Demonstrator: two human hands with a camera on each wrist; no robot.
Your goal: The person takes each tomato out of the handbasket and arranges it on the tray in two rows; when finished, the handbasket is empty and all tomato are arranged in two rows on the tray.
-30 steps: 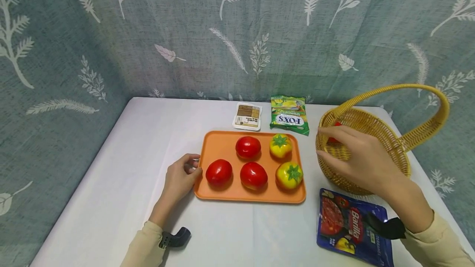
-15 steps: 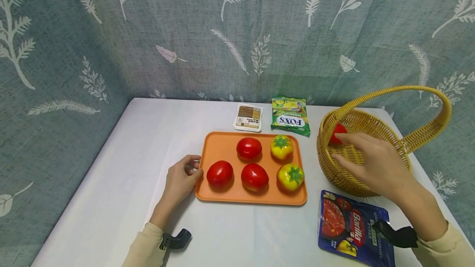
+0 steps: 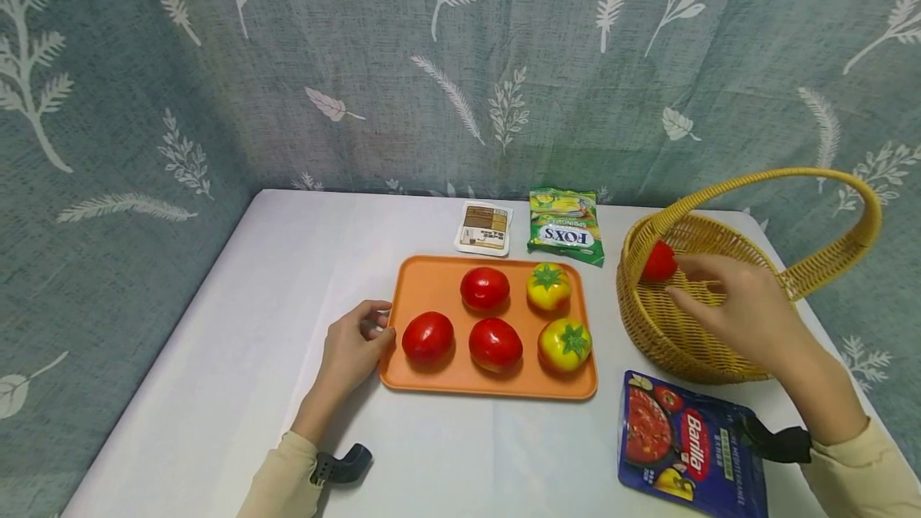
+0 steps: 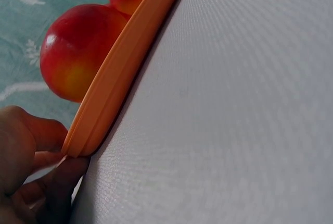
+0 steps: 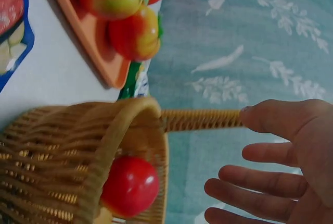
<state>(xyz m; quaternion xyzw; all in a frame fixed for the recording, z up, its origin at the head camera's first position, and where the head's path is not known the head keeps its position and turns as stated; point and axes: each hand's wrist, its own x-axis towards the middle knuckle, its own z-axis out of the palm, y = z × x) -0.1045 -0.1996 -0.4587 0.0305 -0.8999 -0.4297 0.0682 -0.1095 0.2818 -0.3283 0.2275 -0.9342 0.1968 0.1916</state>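
Note:
My left hand [image 3: 351, 350] holds the left edge of an orange tray [image 3: 423, 282]. Close up in the left wrist view, thumb and fingers [image 4: 52, 133] pinch its corner. On the tray lie several glossy red tomatoes [image 3: 428, 337] and two yellow-green ones [image 3: 564, 344] with green leafy tops. Over the wicker basket [image 3: 672, 358] hovers my right hand [image 3: 748, 310], holding nothing. Its fingers [image 5: 260, 182] are spread and relaxed in the right wrist view. Inside the basket a red tomato [image 3: 658, 262] rests near the left wall, just off the fingertips.
The basket's tall handle [image 3: 763, 174] arches beyond the right hand. A blue Barilla pouch [image 3: 665, 438] lies in front of the basket, partly under the right wrist. Behind the tray are a green Fox's bag [image 3: 567, 226] and a small flat packet [image 3: 484, 228].
My right hand has drawn back to the right over the basket, and the red tomato inside now shows more fully. The left hand stays at the tray's edge.

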